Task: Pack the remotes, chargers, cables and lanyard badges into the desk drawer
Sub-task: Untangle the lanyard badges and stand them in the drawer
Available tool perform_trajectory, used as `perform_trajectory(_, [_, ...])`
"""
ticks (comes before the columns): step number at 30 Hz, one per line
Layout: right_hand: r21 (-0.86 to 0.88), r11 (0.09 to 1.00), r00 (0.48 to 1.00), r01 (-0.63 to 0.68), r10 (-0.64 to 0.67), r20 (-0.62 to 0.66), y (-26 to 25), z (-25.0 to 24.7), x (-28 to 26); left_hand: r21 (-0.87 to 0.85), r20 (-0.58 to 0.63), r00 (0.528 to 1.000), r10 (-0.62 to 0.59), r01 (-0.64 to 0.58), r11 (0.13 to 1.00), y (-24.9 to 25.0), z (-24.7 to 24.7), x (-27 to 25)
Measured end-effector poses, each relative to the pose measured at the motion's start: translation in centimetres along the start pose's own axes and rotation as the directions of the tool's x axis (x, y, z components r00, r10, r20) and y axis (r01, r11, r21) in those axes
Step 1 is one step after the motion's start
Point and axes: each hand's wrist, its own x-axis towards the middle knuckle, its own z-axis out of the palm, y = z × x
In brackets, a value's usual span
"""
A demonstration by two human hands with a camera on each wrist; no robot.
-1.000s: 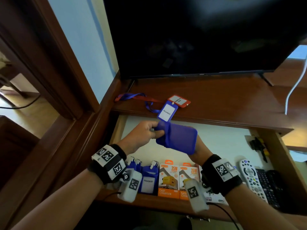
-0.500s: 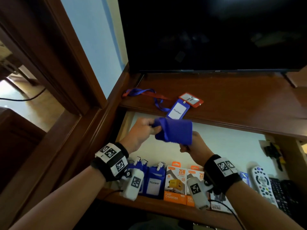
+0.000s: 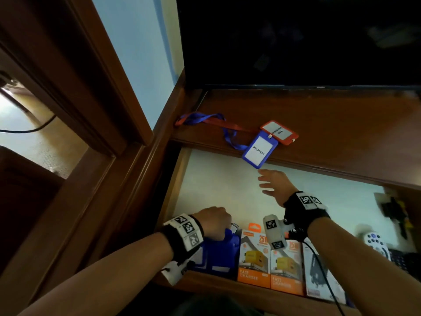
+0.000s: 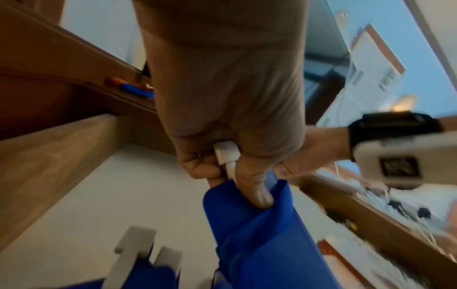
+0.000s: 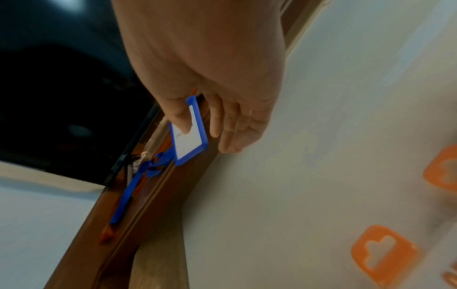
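My left hand (image 3: 215,222) grips a blue badge wrapped in its lanyard (image 4: 259,234), low at the front left of the open drawer (image 3: 218,185). The thumb presses the blue cloth, and a white clip (image 4: 226,156) shows between the fingers. More blue badges (image 3: 222,254) stand there. My right hand (image 3: 267,182) is open and empty over the drawer, its fingers (image 5: 227,135) stretched out just short of a blue PELAWAT badge (image 3: 260,152) (image 5: 189,134) that overhangs the desk edge. A red badge (image 3: 279,132) lies behind it, with both lanyards (image 3: 205,118) trailing left.
Two orange charger boxes (image 3: 252,258) and a grey box (image 3: 319,277) stand along the drawer's front. A white remote (image 3: 376,244) and dark remotes lie at the right, near a black and yellow item (image 3: 394,213). A TV (image 3: 296,42) stands on the desk top (image 3: 341,137).
Both hands held the wrapped blue badge above the drawer. My left hand has since carried it down to the front left, and my right hand has let go and moved toward the desk-edge badge.
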Motion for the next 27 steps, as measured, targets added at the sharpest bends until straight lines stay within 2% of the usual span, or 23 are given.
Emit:
perform_trajectory(5, [0.127,0.991,0.999,-0.035,0.034,0.008,-0.5,1.6,1.3,0.097,0.064,0.996,0.059,-0.065,0.993,1.1,1.0,1.4])
perform_trajectory(10, [0.265,0.964,0.999,-0.025,0.018,0.026,-1.5,2.5,1.9,0.105,0.000,0.998,0.070,-0.069,0.992,1.6,1.9,2.0])
perform_trajectory(15, [0.382,0.924,1.000,-0.006,0.013,-0.015,-2.1,2.4,1.5,0.045,-0.049,0.997,0.062,-0.060,0.997,1.1,2.4,1.8])
perform_trajectory(18, [0.423,0.905,0.998,0.046,-0.026,-0.053,-2.3,1.9,0.7,-0.041,-0.021,0.998,0.058,-0.059,0.997,0.5,2.3,1.8])
perform_trajectory(21, [0.453,0.888,0.997,0.081,-0.075,-0.032,-2.4,1.0,-0.8,-0.132,-0.022,0.997,0.075,-0.078,0.988,0.0,1.6,1.2])
perform_trajectory(24, [0.471,0.869,0.988,0.152,-0.140,-0.062,-2.8,-0.1,-3.0,-0.165,-0.087,0.986,0.141,-0.153,0.974,-0.4,0.8,0.5])
perform_trajectory(27, [0.467,0.853,0.969,0.232,-0.246,-0.033,-3.0,-1.7,-5.6,-0.153,-0.157,0.966,0.208,-0.231,0.961,-0.7,1.2,0.2])
